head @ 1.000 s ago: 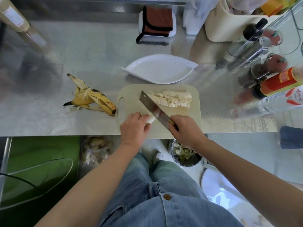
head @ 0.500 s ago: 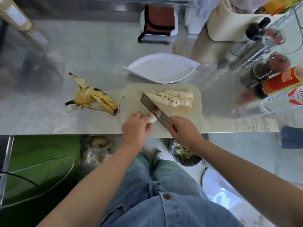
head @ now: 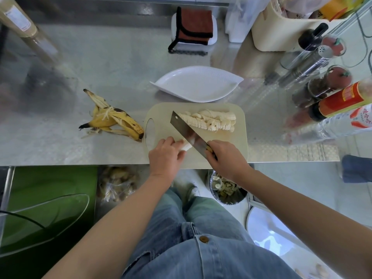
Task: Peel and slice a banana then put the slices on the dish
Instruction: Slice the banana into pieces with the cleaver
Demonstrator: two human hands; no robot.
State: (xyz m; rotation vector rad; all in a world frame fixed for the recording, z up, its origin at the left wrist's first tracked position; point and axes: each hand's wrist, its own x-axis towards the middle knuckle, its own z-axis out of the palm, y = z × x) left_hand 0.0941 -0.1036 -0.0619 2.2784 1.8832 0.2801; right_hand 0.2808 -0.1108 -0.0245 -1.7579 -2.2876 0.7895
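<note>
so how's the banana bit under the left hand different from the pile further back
The banana stub is one short uncut piece; the slices are many thin rounds. The left hand holds the stub with the knife blade against it; the slices lie loose, unheld. The stub sits near the front of the cutting board, the slices toward the back. Both are peeled, pale and on the board, not the dish.

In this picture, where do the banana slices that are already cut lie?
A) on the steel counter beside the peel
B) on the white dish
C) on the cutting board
C: the slices lie in a row on the cutting board, while the white dish behind the board has no slices on it.
</note>
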